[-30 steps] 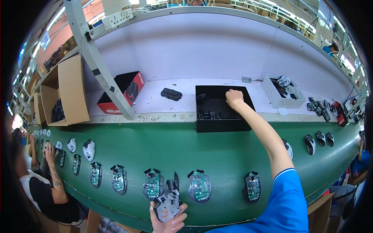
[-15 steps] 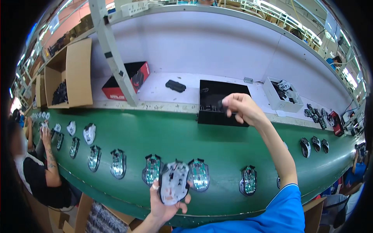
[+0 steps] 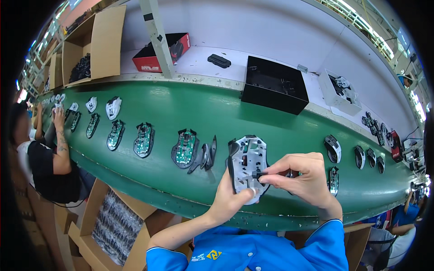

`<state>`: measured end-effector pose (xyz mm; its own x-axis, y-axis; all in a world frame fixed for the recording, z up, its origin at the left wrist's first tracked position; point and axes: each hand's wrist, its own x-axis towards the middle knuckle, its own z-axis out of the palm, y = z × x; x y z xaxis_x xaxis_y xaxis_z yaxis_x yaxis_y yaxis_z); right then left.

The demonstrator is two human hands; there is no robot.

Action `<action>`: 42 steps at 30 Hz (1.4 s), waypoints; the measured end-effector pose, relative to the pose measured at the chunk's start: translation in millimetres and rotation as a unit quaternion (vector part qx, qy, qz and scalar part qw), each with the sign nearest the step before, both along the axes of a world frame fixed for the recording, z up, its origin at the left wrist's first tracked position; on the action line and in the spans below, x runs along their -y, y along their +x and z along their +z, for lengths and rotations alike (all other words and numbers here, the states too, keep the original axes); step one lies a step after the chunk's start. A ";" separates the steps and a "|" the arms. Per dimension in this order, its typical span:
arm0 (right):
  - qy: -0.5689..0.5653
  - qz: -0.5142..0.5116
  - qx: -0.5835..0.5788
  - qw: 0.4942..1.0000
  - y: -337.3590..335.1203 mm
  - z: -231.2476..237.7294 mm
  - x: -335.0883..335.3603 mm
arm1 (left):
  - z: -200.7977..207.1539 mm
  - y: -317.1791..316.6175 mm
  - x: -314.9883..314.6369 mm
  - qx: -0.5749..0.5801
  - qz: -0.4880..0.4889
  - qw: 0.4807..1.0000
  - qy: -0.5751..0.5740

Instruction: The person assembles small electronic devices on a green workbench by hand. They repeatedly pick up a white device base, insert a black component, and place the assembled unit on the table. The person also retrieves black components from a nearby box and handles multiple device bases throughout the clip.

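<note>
My left hand grips a computer mouse's top shell, its pale grey inner side facing up and its rim dark. Between thumb and forefinger of my right hand is a small black plastic part, held against the lower middle of the shell's inside. Whether it sits in a slot I cannot tell. Just left of the shell, thin curved black pieces lie on the green bench next to a mouse base with a green circuit board. Another such base is partly hidden behind my right hand.
More open mouse bases and white shells line the green bench leftward; closed mice stand right. On the shelf are a black box, a white box and a red box. A co-worker sits left.
My right hand has come from the black box down to the shell, bringing the small black part. The shell has moved up and right in my left hand. The view has shifted and tilted.
</note>
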<state>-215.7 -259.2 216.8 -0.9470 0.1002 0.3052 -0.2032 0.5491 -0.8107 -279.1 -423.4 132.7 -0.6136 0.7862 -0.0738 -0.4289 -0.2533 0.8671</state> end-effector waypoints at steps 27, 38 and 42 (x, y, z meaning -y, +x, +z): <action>0.500 -0.098 -0.155 0.846 45.5 -4.8 25.8 | 30.8 11.6 -2.1 -0.048 0.000 0.997 -0.058; 0.113 -0.091 0.010 0.989 48.6 -16.0 21.7 | 35.4 14.0 -5.1 -0.071 0.050 0.996 -0.035; 0.109 -0.122 -0.026 0.986 46.7 -33.6 33.2 | 33.9 12.3 -5.2 -0.197 0.075 0.977 -0.043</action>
<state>-169.0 -292.4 183.2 -0.8857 0.2495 0.3916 -0.0818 0.7463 -0.6605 -266.8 -418.2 166.5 -0.7158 0.6861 0.1304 -0.0207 -0.2075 0.9780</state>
